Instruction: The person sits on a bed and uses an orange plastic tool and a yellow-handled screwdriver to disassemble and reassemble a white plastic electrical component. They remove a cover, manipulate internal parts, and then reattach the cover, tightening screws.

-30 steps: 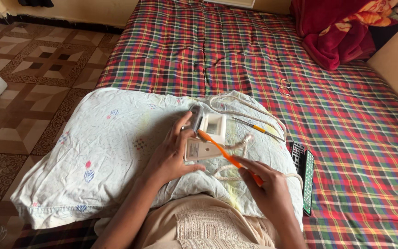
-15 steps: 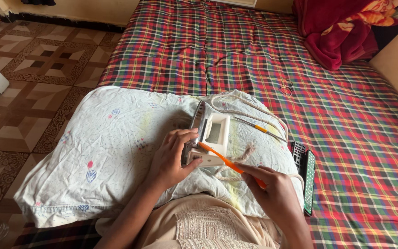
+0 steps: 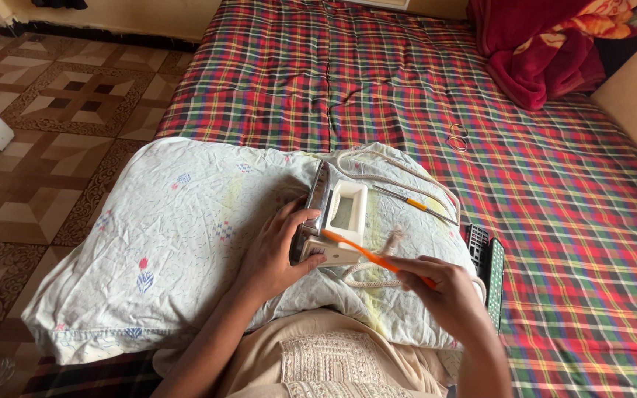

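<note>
Currently a white clothes iron (image 3: 335, 221), tipped on its side on a pale printed pillow (image 3: 186, 243), is being steadied by the left hand (image 3: 274, 254), whose fingers are being curled around its metal soleplate edge. An orange toothbrush (image 3: 374, 258) is being pinched between thumb and fingers of the right hand (image 3: 447, 295), and its head is being held against the iron's lower white body; bristles are blurred, so contact is probably light. Judged from this, a brushing step is being carried out on the iron's casing. A further stroke is being made dependent on a firm left-hand hold and short strokes, since the iron is being balanced on soft padding. The iron's cord (image 3: 407, 177) is being looped around the far side and under the right hand, where it could be snagged. A small screwdriver (image 3: 414, 204) is lying just beyond, and a dark remote (image 3: 489, 265) is resting at the pillow's right edge. Open room is being left on the pillow's left half and across the plaid mattress (image 3: 333, 81) ahead.
</note>
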